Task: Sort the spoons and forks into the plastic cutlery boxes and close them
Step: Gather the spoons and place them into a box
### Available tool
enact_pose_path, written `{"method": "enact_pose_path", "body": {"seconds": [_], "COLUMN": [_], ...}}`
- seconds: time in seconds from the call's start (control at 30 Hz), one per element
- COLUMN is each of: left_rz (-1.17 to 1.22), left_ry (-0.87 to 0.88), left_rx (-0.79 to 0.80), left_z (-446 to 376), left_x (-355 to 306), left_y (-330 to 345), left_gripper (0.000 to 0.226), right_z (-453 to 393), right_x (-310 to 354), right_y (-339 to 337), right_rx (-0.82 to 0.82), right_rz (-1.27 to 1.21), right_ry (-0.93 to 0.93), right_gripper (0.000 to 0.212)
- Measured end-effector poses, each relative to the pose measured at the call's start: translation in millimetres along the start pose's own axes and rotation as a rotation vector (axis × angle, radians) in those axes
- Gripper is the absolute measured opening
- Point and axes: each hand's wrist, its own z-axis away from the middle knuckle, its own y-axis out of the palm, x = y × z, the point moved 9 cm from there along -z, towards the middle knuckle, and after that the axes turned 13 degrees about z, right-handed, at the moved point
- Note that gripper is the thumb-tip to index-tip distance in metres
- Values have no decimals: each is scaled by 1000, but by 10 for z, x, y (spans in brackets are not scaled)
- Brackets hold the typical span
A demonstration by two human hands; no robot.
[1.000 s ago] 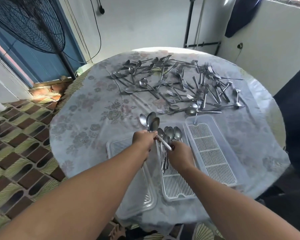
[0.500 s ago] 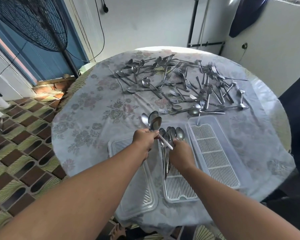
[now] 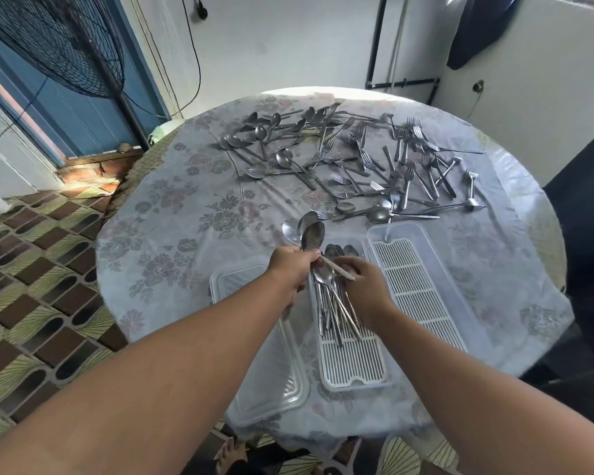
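Nearest lies a clear lid [image 3: 264, 365] on the table [image 3: 172, 234]. Beside it, the middle box [image 3: 354, 368] holds spoons on its white grate. The left hand [image 3: 290, 269] grasps a bunch of spoons [image 3: 307, 233], bowls up. The right hand [image 3: 366, 286] pinches the handle of one spoon [image 3: 336, 268] over this box. The second box [image 3: 422, 289] stands right. Further, loose spoons [image 3: 275, 138] and forks [image 3: 408, 159] lie scattered.

left hand [image 3: 290, 269] gripping, right hand [image 3: 366, 286] pinching
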Motion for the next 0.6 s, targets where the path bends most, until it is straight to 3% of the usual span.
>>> {"method": "enact_pose_path", "body": {"seconds": [0.07, 0.1, 0.17, 0.27, 0.33, 0.43, 0.47, 0.53, 0.6], "left_rz": [-25, -25, 25, 35, -124, -213, -198, -136, -78], "left_ry": [1, 0, -26, -46, -4, 2, 3, 11, 44], "left_rx": [23, 36, 69, 65, 71, 103, 71, -64, -190], "left_z": [53, 80, 164, 199, 194, 223, 225, 178, -55], "left_x": [-19, -28, -55, -99, -113, -8, 19, 76, 203], "left_y": [114, 170, 277, 322, 312, 410, 419, 401, 334], "left_gripper": [16, 15, 16, 19, 17, 8, 16, 53, 68], "right_z": [62, 124, 219, 239, 254, 265, 261, 261, 281], "right_x": [-101, -107, -136, -188, -201, -162, -143, -167, -215], "right_y": [114, 160, 196, 135, 121, 116, 111, 63, 18], "right_rx": [183, 264, 362, 382, 398, 287, 209, 52, -58], "right_rz": [-443, -537, -623, -737, -629, -338, -307, -253, -118], "right_ry": [208, 273, 361, 392, 348, 225, 205, 218, 237], "right_gripper": [27, 29, 35, 37, 42, 27, 23, 25, 28]}}
